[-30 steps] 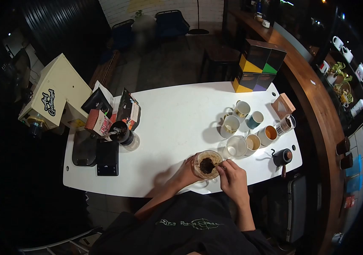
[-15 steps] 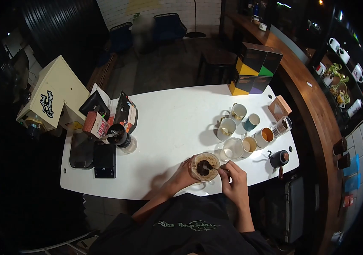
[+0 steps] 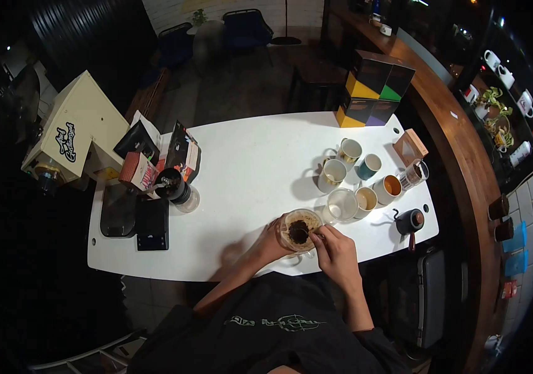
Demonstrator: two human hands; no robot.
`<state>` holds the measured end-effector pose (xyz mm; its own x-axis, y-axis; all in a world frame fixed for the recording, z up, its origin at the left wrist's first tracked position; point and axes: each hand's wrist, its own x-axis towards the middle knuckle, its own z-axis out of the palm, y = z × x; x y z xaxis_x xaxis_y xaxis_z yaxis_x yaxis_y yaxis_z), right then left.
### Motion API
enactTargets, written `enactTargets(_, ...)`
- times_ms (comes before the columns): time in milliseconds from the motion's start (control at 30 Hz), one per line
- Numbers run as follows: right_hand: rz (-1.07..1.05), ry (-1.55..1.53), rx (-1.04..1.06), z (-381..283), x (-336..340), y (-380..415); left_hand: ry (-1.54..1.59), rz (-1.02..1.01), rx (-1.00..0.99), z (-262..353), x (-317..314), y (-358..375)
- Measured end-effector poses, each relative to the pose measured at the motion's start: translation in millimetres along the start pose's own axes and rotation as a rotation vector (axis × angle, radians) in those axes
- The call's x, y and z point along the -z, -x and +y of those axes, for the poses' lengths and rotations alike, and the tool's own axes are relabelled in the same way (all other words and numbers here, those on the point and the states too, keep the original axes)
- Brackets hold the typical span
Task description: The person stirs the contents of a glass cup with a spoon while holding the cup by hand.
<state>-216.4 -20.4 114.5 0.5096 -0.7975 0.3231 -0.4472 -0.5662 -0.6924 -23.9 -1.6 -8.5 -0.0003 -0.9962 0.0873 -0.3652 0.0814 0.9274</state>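
Observation:
My left hand (image 3: pixel 271 242) is wrapped round the left side of a glass vessel (image 3: pixel 300 232) near the table's front edge. Inside the vessel are dark grounds and a light brown lining. At its right rim, my right hand (image 3: pixel 336 249) pinches the handle of a spoon (image 3: pixel 314 234) whose far end reaches into the grounds. Just behind and to the right stands an empty-looking glass jug (image 3: pixel 342 205), beside a cream cup (image 3: pixel 366 198), a cup with an orange inside (image 3: pixel 388 187), a teal cup (image 3: pixel 369 166) and two patterned mugs (image 3: pixel 333 174).
A cream grinder (image 3: pixel 92 128), coffee bags (image 3: pixel 182 153), a hand grinder (image 3: pixel 176 187) and a black scale (image 3: pixel 153 224) are on the left of the white table (image 3: pixel 241 162). A black kettle (image 3: pixel 410 220), a small box (image 3: pixel 410 146) and stacked boxes (image 3: pixel 375 90) are on the right.
The view has tilted slightly, so the table sits higher. My right hand has drawn its fingers in at the vessel's rim, and the spoon has shifted in the grounds.

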Motion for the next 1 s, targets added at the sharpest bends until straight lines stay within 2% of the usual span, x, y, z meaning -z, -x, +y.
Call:
enactTargets(100,-0.032,-0.108,-0.019,1.5,-0.4,1.5,0.018,-0.011,0.033,-2.8,-1.7,3.2)
enactTargets(167,0.043,-0.167,-0.019,6.1,-4.4,1.3,0.004,-0.004,0.014,-5.6,-2.0,-1.0)
enactTargets(233,0.019,-0.110,-0.036,2.5,-1.6,-0.9,-0.103,0.011,-0.017,-8.2,-2.5,0.6)
enactTargets(300,-0.004,-0.055,-0.060,0.1,-1.0,0.4,-0.076,0.006,0.001,-9.5,-3.5,2.3)
enactTargets(367,-0.030,-0.135,-0.049,0.4,-0.4,-0.1,-0.050,0.000,0.010,-10.8,-2.2,1.7)
enactTargets(500,0.043,-0.139,-0.027,5.1,-2.5,-2.1,-0.027,-0.017,-0.001,-10.3,-2.3,0.9)
enactTargets(600,-0.005,-0.030,-0.051,1.0,3.6,-2.3,-0.058,-0.021,-0.026,-11.8,-2.1,-1.2)
enactTargets(700,-0.069,-0.116,-0.057,2.3,4.7,-3.4,-0.106,-0.008,-0.031,-10.8,-1.7,-1.0)
enactTargets(767,-0.002,-0.152,-0.085,5.7,1.5,-3.7,-0.124,0.006,-0.023,-10.9,-1.1,-0.6)
enactTargets(867,-0.065,-0.057,-0.088,1.6,6.4,-6.8,-0.086,-0.049,0.046,-16.1,-1.1,1.0)
enactTargets(1000,-0.067,-0.170,-0.056,4.3,6.5,-7.5,-0.151,-0.053,0.003,-17.7,-1.8,-0.6)
